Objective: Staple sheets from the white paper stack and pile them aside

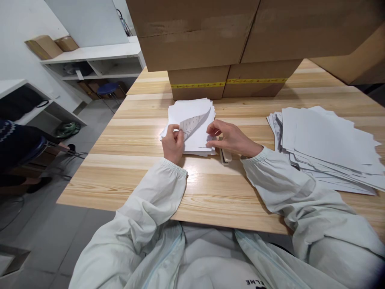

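Note:
A stack of white paper (191, 107) lies on the wooden table in front of me. The corner of its top sheet (191, 125) is folded up and over, showing printing on the underside. My left hand (173, 145) pinches that turned-up corner between thumb and fingers. At the stack's right edge, my right hand (230, 138) has its thumb and curled fingers apart, with nothing visible between them. A small light-coloured stapler (225, 157) lies beside the stack, partly hidden under my right hand.
A larger, untidy pile of papers (331, 138) sits on the table's right side. Stacked cardboard boxes (198, 32) stand behind the paper stack. Left of the table (120, 160), a seated person (18, 142), a blue stool (107, 88) and white shelves (96, 52) are visible.

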{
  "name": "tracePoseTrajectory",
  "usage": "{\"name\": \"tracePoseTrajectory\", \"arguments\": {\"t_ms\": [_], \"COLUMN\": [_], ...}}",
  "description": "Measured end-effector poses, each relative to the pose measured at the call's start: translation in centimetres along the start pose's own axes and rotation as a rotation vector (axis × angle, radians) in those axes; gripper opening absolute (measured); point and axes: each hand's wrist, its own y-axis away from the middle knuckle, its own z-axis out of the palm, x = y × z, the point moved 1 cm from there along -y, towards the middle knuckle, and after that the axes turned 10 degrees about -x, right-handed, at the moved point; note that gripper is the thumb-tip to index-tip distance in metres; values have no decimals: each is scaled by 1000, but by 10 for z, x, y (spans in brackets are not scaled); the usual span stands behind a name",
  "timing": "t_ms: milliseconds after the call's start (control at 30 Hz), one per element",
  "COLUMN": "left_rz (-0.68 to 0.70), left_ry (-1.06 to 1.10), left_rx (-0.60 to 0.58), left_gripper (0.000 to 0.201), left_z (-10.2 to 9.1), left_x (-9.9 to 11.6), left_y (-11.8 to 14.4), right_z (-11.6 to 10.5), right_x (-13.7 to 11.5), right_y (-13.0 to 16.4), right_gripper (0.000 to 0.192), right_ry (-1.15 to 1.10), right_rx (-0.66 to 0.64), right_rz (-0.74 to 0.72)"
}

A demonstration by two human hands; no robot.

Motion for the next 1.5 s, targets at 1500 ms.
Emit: {"name": "tracePoseTrajectory", "arguments": {"t_ms": [1500], "left_rz": [1017], "left_ry": [-254], "left_rx": [230], "left_gripper": [11], "left_z": [-8], "left_x": [40], "left_y": [42], "right_z": [-7], "right_x": [-42], "right_y": [7], "right_gripper": [53], "right_ry": [-951], "right_rx": [115], "right_rz": [336]}}
